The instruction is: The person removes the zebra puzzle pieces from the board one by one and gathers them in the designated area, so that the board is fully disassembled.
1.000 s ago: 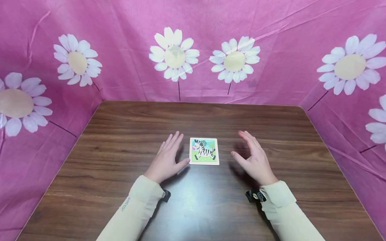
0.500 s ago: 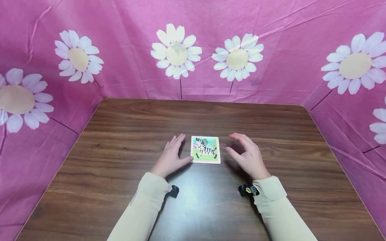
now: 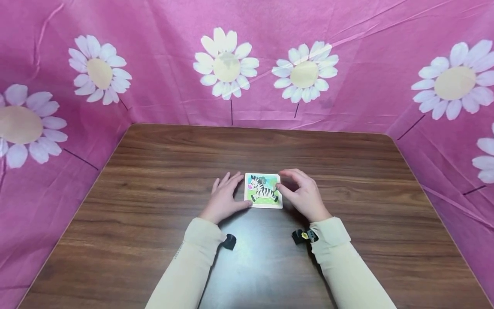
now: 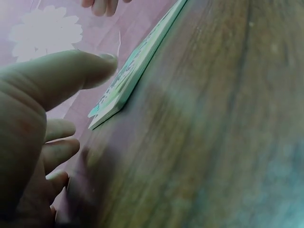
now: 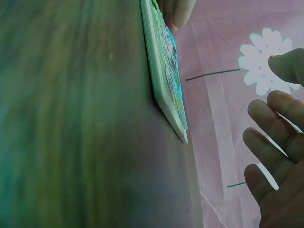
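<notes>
A square zebra picture puzzle [image 3: 264,191] with a pale border lies flat on the table, between the two hands. At its left side is my left hand [image 3: 224,201], fingers spread and straight, the thumb over the near left corner. In the left wrist view that thumb [image 4: 83,71] comes close to the puzzle's edge [image 4: 147,61]; whether it touches I cannot tell. My right hand [image 3: 305,193] hovers at the right edge, fingers loosely bent and thumb over the border. The right wrist view has these fingers [image 5: 270,142] apart from the puzzle [image 5: 164,71].
A brown wood-grain table [image 3: 173,150] spreads around the hands. Pink cloth [image 3: 262,21] printed with large white daisies hangs behind and at both sides of it. Each wrist wears a black strap [image 3: 229,241] below a cream sleeve [image 3: 189,266].
My right hand has moved left, from well away to the puzzle's right edge, its fingers bending more. My left hand has shifted slightly right, bringing its thumb over the corner. The puzzle stays flat.
</notes>
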`<state>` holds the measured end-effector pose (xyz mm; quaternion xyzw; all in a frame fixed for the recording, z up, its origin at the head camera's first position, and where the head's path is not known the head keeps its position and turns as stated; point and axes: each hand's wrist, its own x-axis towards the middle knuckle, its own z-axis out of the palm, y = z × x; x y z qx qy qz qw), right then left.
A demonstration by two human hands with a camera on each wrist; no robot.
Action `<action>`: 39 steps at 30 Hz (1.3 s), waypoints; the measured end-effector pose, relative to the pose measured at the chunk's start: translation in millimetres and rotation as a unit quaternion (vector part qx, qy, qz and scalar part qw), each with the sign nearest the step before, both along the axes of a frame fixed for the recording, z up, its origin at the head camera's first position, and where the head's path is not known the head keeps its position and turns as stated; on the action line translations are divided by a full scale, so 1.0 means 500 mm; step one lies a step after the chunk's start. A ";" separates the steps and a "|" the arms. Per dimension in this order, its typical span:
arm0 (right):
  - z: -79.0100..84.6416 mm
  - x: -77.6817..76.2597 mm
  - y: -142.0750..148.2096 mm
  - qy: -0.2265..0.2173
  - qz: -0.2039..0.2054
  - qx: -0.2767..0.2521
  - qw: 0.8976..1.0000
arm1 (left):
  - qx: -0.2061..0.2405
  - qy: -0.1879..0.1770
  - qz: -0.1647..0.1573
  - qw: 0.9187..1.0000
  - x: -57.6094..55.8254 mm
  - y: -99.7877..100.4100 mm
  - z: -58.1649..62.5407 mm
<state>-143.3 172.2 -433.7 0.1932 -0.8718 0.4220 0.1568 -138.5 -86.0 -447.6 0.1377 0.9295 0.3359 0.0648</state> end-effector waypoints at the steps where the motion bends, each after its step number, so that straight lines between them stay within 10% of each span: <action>1: 0.000 -0.003 -0.003 -0.006 0.004 0.000 1.000 | -0.003 -0.001 -0.001 1.000 -0.001 0.000 -0.001; 39: -0.022 -0.117 -0.107 -0.132 0.067 0.106 0.983 | -0.049 0.009 -0.032 0.998 -0.023 0.000 -0.011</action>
